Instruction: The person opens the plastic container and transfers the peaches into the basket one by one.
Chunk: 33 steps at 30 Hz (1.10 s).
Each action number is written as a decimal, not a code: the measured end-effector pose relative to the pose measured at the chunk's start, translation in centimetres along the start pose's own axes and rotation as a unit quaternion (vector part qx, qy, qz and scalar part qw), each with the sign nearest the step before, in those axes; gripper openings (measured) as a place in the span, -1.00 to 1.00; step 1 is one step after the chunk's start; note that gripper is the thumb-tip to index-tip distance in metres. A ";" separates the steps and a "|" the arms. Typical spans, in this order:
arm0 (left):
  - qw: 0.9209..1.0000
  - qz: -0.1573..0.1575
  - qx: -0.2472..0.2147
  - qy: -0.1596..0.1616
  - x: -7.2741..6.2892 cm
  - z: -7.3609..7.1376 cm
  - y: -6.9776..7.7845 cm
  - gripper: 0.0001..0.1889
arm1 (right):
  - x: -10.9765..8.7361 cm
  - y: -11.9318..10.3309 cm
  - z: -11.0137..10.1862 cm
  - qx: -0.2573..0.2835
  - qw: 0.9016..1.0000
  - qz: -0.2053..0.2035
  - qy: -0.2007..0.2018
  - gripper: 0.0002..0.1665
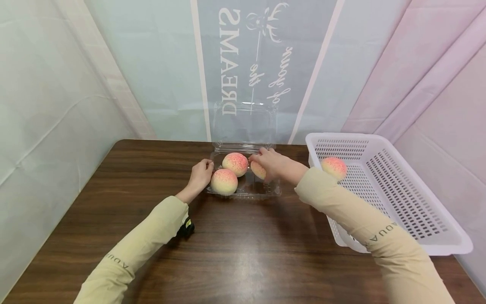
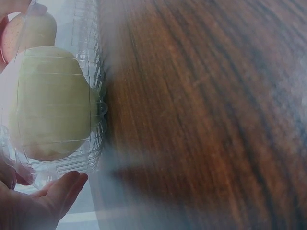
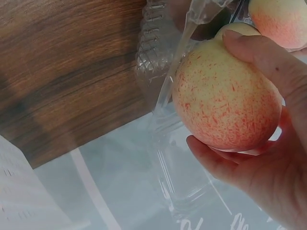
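A clear plastic clamshell container (image 1: 247, 188) lies on the table with its lid (image 1: 244, 124) raised at the back. Two pink-and-cream peaches sit in its left half, one in front (image 1: 224, 182) and one behind (image 1: 235, 164). My left hand (image 1: 201, 174) pinches the container's left edge, with thumb and fingers at the rim in the left wrist view. Over the right half, my right hand (image 1: 272, 163) holds another peach (image 3: 225, 96) between thumb and curled fingers. Whether this peach touches the container floor cannot be seen.
At the right stands a white perforated plastic basket (image 1: 402, 211) with one peach (image 1: 334, 168) in its back left corner; my right forearm crosses over it. Behind the brown wooden table (image 1: 243, 253) hangs a printed cloth (image 1: 265, 63). A small black object (image 1: 186, 228) shows under the left wrist.
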<state>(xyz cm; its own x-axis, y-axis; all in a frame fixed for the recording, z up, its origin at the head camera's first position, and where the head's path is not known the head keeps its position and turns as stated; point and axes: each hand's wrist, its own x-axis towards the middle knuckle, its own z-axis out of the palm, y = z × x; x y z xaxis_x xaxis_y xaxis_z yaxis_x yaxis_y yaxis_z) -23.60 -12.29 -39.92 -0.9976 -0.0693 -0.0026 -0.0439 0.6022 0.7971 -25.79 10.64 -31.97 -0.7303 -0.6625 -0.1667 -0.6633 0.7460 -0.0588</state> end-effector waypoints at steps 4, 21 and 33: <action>1.000 0.001 0.000 -0.001 -0.1 0.0 0.0 -0.63 | -0.2 0.1 -0.1 -0.009 1.000 -0.008 0.010 -0.22; 1.000 0.007 0.007 0.008 -0.2 0.0 0.2 -0.65 | -1.8 0.5 -0.9 -0.027 0.997 -0.049 0.046 -0.28; 1.000 0.007 0.011 0.011 -0.2 0.0 0.2 -0.65 | -2.4 0.7 -1.2 -0.036 0.997 -0.044 0.042 -0.27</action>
<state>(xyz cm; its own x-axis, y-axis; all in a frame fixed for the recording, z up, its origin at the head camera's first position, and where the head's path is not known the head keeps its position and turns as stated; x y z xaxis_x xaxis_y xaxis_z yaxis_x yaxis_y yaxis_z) -23.43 -12.17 -39.77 -0.9967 -0.0784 0.0230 -0.0308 0.6213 0.7829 -24.72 12.68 -30.45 -0.6781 -0.7306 -0.0804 -0.7331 0.6801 0.0023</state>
